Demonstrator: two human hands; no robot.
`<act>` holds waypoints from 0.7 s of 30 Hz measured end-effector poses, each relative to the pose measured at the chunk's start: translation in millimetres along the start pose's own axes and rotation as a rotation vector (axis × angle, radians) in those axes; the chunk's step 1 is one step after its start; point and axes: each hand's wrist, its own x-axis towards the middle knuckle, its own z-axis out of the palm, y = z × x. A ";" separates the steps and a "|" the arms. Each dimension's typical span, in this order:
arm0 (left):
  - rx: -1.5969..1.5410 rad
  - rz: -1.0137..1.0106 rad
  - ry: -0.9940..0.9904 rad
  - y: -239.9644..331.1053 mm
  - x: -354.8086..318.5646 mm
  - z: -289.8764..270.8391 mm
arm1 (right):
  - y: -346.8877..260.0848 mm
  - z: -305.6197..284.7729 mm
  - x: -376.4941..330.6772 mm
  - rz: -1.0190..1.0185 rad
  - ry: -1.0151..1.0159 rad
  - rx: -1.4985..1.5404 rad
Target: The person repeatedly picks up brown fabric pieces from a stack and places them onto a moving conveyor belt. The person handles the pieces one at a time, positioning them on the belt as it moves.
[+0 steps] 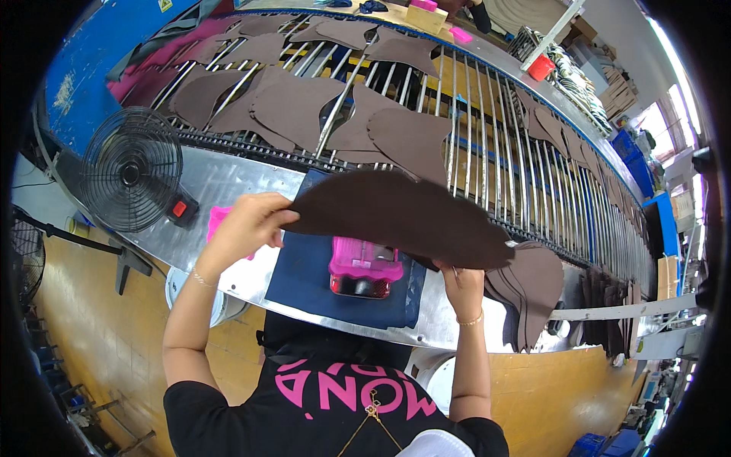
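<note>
Two hands, one dark brown panel held up between them, curved top edge, sheet-like. Left hand: thumb and fingers pinched closed on the panel's left tip, only sheet thickness between them. Right hand: closed on the lower edge near the right end; fingertips partly behind the panel, so the exact grip is hard to call. Thin bracelet on each wrist. Just below the panel, between the two sets of fingers: pink translucent piece on top of a red-and-black item, sitting on a dark blue mat. Another pink piece partly hidden behind the left fingers. All that is on a metal bench. Just right of the right fingers: stack of brown pieces, edges fanned, overhanging the bench front. Left of the left fingers: black wire-cage fan with a red switch. Beyond both hands: rack of metal rods running across, brown cut pieces laid flat on it, several overlapping. Well past the right fingers, on the far side of the rack: small red container.
</note>
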 end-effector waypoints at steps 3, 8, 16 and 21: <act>0.183 0.231 -0.042 7.8 19.3 27.6 | 13.2 -10.6 -32.5 0.082 0.100 -0.063; 0.460 0.527 -0.135 25.3 41.2 68.1 | 41.9 -53.3 -82.0 0.379 0.211 0.060; 0.263 0.763 -0.192 47.4 76.8 107.6 | 5.3 -159.8 -61.5 0.404 0.417 0.124; 0.004 0.612 0.041 20.1 88.3 53.8 | 2.8 -137.6 36.7 0.426 0.377 0.375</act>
